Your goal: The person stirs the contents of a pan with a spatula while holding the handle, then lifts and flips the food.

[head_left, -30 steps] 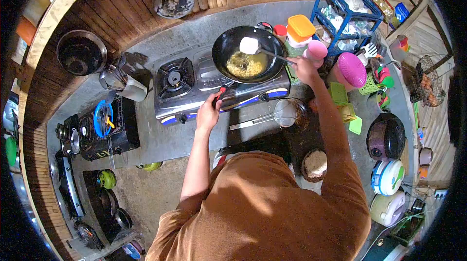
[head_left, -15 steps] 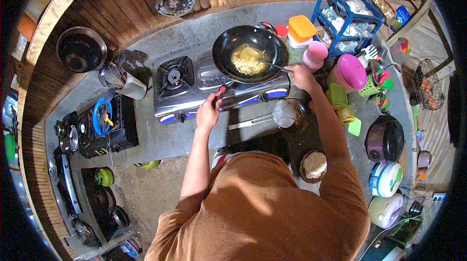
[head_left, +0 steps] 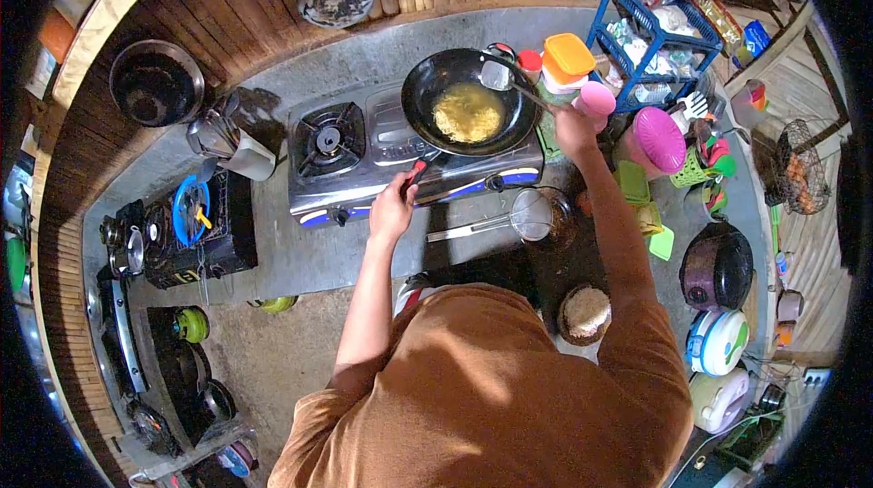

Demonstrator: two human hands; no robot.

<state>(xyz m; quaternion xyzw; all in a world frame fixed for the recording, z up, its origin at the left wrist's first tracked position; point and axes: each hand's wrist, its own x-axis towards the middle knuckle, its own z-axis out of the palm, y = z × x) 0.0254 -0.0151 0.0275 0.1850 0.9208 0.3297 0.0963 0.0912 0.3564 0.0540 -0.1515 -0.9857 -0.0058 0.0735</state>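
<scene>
A black wok [head_left: 427, 97] sits on the right burner of the silver gas stove [head_left: 391, 181], with yellow food [head_left: 466, 115] in liquid at its bottom. My left hand [head_left: 391, 209] is closed around the wok's red and black handle [head_left: 417, 170], at the front of the stove. My right hand [head_left: 574, 131] grips the dark handle of a spatula [head_left: 496, 75]. The spatula's flat blade is raised over the wok's upper right part, apart from the food.
The bare left burner [head_left: 327, 138] is beside the wok. A strainer [head_left: 531, 215] lies in front of the stove. Right of the wok stand an orange-lidded container [head_left: 568, 58], pink cups [head_left: 596, 99] and a blue rack [head_left: 647, 56]. A bowl of rice [head_left: 585, 313] is near my right arm.
The spatula has come up out of the food to the wok's upper right side, and my right hand has shifted slightly upward. My left hand keeps its grip on the handle.
</scene>
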